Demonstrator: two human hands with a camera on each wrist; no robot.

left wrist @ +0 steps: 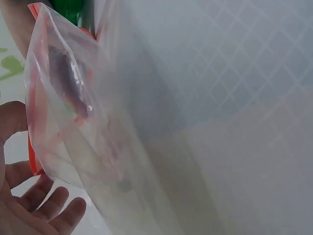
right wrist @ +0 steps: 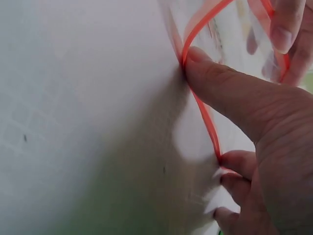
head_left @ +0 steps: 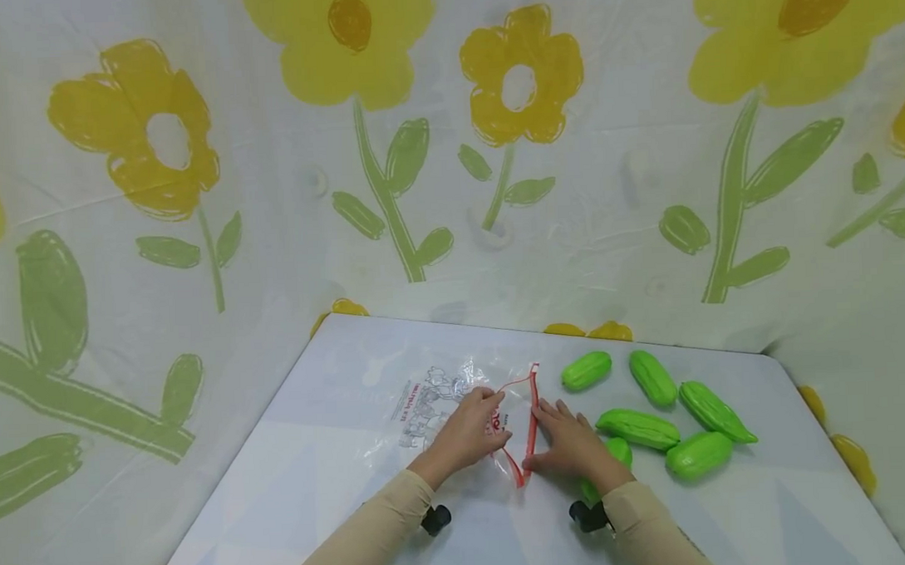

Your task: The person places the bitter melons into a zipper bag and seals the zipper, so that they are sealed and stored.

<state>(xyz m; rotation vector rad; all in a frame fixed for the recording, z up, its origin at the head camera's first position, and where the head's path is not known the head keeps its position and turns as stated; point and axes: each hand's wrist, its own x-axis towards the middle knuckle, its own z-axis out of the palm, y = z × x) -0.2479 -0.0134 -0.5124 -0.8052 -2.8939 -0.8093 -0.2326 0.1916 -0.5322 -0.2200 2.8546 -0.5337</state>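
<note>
- Clear zip bag (head_left: 430, 416) lies near the middle of the tabletop (head_left: 294, 463), printed body toward 9 o'clock, mouth toward 3.
- Left grip (head_left: 465, 432): clamped on the 9 o'clock rim, thumb and forefinger at separate spots.
- Right grip (head_left: 578, 446): clamped on the 3 o'clock rim, along the red strip (head_left: 533, 421), thumb toward its 6 o'clock end, fingers nearer 12.
- Mouth gapes between my hands.
- Step, as I judge: opening the bag.
- Next move probably calls for easing the rims wider, toward 9 and 3, without letting the thin film fold back.
- Green ridged gourds (head_left: 638, 428), six seen, lie 2 to 4 o'clock of the mouth; one partly hidden by my right hand, contact unclear.
</note>
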